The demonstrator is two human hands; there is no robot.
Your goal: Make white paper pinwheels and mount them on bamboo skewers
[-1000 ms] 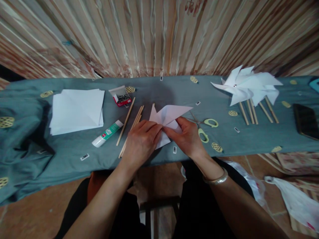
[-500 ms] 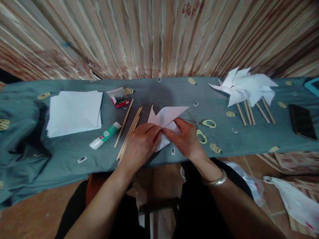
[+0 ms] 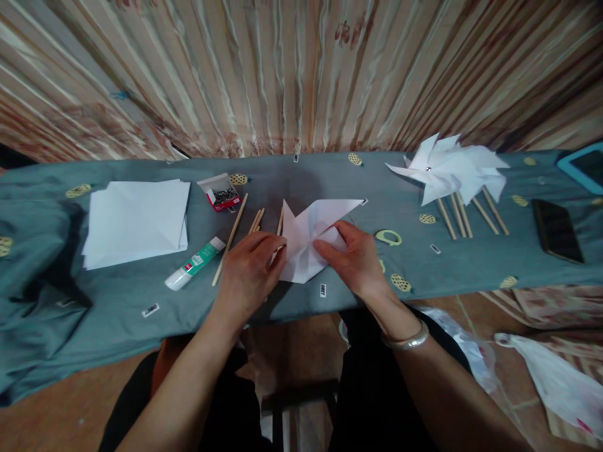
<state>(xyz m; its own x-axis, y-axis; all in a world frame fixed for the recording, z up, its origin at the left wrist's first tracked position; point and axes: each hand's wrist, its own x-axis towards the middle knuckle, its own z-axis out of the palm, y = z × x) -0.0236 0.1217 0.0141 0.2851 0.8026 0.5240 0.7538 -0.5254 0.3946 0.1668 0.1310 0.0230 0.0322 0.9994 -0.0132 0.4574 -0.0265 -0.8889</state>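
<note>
A partly folded white paper pinwheel (image 3: 308, 216) is between my hands at the table's front edge, its blades spread and creases meeting near the middle. My right hand (image 3: 351, 257) pinches it on the right, thumb lying close to the centre. At its left edge, my left hand (image 3: 252, 267) has thumb and fingers closed together on the paper. Wooden sticks (image 3: 230, 242) lie beside and partly under my left hand. Scissors (image 3: 389, 237) with pale green handles rest to the right, mostly hidden behind my right hand and the paper.
On the left lie a stack of white paper (image 3: 136, 220), a glue stick (image 3: 195, 263) and an open red box of small metal pins (image 3: 223, 198). Finished pinwheels on sticks (image 3: 452, 169) lie at the right, near a phone (image 3: 558, 229) and a blue-edged device (image 3: 579, 166).
My left hand has moved from the pinwheel's centre out to its left edge. The paper is spread wider, while my right hand keeps its pinch. The view has shifted slightly.
</note>
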